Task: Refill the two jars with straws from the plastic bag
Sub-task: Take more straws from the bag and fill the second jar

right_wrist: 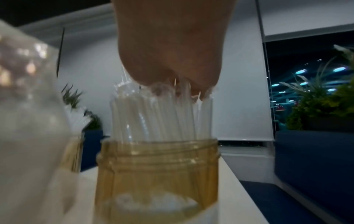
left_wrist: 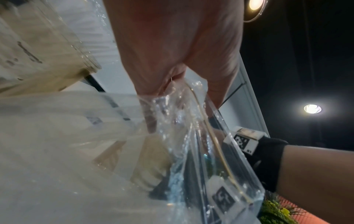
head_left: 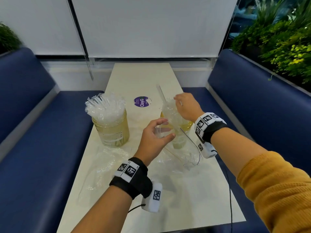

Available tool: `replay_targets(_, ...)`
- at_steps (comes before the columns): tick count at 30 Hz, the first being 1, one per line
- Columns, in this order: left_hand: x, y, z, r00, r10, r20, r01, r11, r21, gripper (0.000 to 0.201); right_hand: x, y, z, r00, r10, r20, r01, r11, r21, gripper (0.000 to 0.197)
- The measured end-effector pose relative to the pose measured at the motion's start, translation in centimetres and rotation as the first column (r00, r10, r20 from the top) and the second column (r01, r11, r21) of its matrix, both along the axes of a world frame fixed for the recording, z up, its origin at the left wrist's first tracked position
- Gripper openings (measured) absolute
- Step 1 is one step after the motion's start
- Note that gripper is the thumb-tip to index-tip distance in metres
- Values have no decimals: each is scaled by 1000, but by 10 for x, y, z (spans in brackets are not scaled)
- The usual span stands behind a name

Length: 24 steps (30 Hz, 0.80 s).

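Two amber glass jars stand on the pale table [head_left: 143, 76]. The left jar [head_left: 111, 132] is packed with wrapped straws [head_left: 104, 106]. My right hand [head_left: 185, 105] grips the tops of a bundle of straws [right_wrist: 162, 118] that stands in the right jar [right_wrist: 159, 174], which is half hidden in the head view. One straw [head_left: 160, 93] sticks up higher than the rest. My left hand [head_left: 156, 135] pinches the edge of the clear plastic bag [left_wrist: 191, 136] just in front of the right jar. The bag [head_left: 185, 157] hangs down toward the table.
A crumpled clear plastic sheet [head_left: 107, 165] lies at the table's near left. A purple round sticker [head_left: 142, 101] sits between the jars, further back. Blue benches [head_left: 33, 132] run along both sides, with plants [head_left: 277, 44] behind the right one.
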State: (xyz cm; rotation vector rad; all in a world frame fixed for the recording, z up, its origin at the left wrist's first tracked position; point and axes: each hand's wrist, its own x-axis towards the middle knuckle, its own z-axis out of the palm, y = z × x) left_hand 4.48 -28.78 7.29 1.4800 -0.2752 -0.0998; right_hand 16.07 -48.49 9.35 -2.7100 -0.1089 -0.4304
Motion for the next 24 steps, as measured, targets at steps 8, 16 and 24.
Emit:
replay_targets(8, 2, 0, -4, 1000, -3, -16, 2, 1000, -11, 51, -2, 35, 38, 953, 158, 260, -126, 983, -136, 56)
replay_targets(16, 4, 0, -3, 1000, -10, 4, 10, 1000, 23, 56, -4, 16, 36, 987, 97, -131, -144, 897, -418, 45)
replay_targets(24, 3, -8, 0, 1000, -3, -6, 4, 1000, 31, 60, -41, 8, 11, 974, 76, 215, -41, 986, -165, 36)
